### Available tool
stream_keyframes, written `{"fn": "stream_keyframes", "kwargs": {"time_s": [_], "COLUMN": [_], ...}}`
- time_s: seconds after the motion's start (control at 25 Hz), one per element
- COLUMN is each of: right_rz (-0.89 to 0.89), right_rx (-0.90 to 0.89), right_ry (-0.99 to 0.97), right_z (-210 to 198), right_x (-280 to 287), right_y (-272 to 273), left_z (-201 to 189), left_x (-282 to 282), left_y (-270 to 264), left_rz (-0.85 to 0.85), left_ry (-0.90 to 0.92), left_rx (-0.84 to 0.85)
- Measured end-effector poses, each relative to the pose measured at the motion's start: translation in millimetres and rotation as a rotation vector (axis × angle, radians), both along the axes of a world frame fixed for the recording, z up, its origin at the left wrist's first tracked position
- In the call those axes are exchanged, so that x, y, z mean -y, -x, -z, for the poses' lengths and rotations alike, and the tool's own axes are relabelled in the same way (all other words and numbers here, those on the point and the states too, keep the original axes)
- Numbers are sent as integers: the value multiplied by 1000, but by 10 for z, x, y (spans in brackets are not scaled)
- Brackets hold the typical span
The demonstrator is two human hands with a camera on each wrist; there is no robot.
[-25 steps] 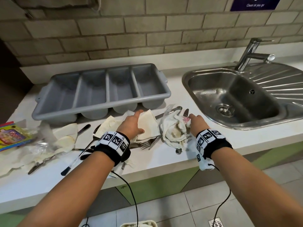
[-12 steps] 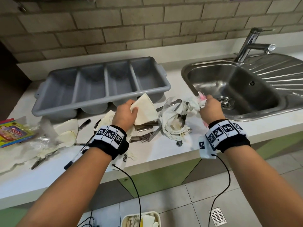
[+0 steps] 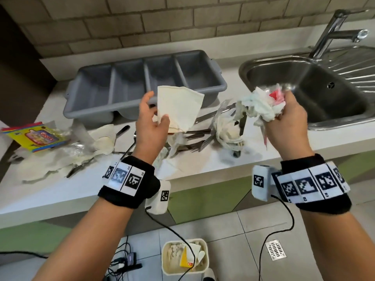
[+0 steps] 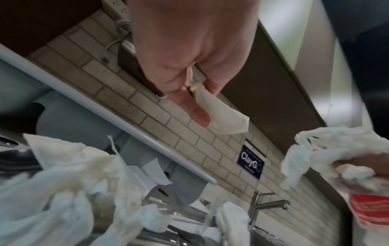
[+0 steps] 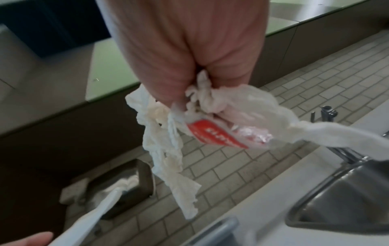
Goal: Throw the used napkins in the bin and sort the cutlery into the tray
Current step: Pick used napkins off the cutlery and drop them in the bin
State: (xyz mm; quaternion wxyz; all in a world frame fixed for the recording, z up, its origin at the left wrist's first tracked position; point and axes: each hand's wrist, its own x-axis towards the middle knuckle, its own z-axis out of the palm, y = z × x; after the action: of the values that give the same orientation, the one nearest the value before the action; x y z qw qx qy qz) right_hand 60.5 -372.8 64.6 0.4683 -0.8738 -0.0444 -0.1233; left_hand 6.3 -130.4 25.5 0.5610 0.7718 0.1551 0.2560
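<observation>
My left hand pinches a flat cream napkin between thumb and fingers, lifted above the counter in front of the grey cutlery tray; the left wrist view shows the same napkin pinched. My right hand grips a crumpled white napkin wad with a red wrapper in it, held up beside the sink; in the right wrist view the wad hangs from the fist. Forks and knives lie on the counter among more used napkins. The bin stands on the floor below.
A steel sink with a tap is at the right. A colourful snack packet and clear plastic wrap lie at the counter's left with more napkins. Cables run over the floor by the bin; a floor drain is to its right.
Both hands have risen from the counter, each lifting its napkin clear of the cutlery pile. The view has tilted down, bringing the bin on the floor into sight.
</observation>
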Motion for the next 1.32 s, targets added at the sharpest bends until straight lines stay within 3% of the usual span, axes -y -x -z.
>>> {"fn": "stream_keyframes", "kwargs": {"time_s": [0.2, 0.44, 0.56, 0.68, 0.92, 1.12, 1.32], "right_rz": [-224, -267, -235, -242, -229, -292, -450], "right_rx": [-62, -336, -491, -559, -758, -896, -988], "right_ry": [-87, -78, -89, 19, 182, 264, 338], "right_z": [209, 1521, 2082, 2834, 4266, 5253, 6067], "right_x": [-313, -600, -673, -721, -638, -640, -766], "right_y": [931, 1889, 2071, 2148, 2200, 2316, 2248], "left_z": [325, 1418, 1848, 2450, 3650, 4617, 5265], "left_x": [-121, -295, -311, -281, -171, -31, 36], "left_y": [999, 2306, 2541, 2640, 2568, 2401, 2254], "left_rz": [80, 96, 152, 207, 221, 292, 394], "left_ry": [20, -19, -134, -258, -259, -248, -290], "left_rx": [17, -315, -440, -626, -891, -1011, -1063]}}
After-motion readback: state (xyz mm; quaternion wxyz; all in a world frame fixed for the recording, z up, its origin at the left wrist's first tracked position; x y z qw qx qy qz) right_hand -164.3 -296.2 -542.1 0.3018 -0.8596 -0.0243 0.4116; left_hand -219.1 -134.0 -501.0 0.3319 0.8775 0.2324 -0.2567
